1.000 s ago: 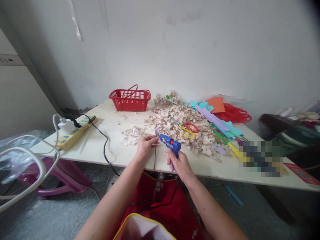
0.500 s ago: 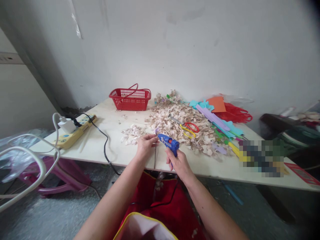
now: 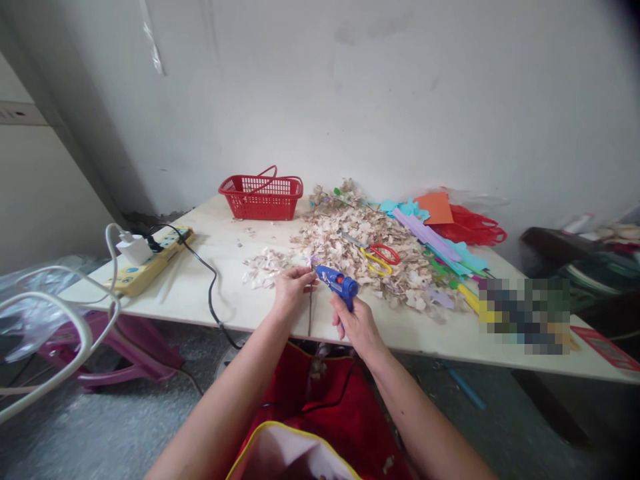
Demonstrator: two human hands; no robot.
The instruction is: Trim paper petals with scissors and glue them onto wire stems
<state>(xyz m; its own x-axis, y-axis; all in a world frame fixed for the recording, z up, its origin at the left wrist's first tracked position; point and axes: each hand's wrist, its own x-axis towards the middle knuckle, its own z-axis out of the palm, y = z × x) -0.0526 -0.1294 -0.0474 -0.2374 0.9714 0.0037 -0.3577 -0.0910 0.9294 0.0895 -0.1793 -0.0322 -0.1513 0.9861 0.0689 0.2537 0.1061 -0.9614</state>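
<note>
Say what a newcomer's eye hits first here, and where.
The blue glue gun in the right hand, its nozzle close to a thin dark stem pinched in the left hand. Next, the heap of pale, petal-like scraps beyond the hands, with red-and-yellow scissors lying on it. Then the red basket, left of the heap.

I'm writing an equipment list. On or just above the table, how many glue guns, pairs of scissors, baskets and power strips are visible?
Glue gun, in the right hand: 1
Scissors: 1 pair
Red basket: 1
Power strip: 1
Total: 4
</note>
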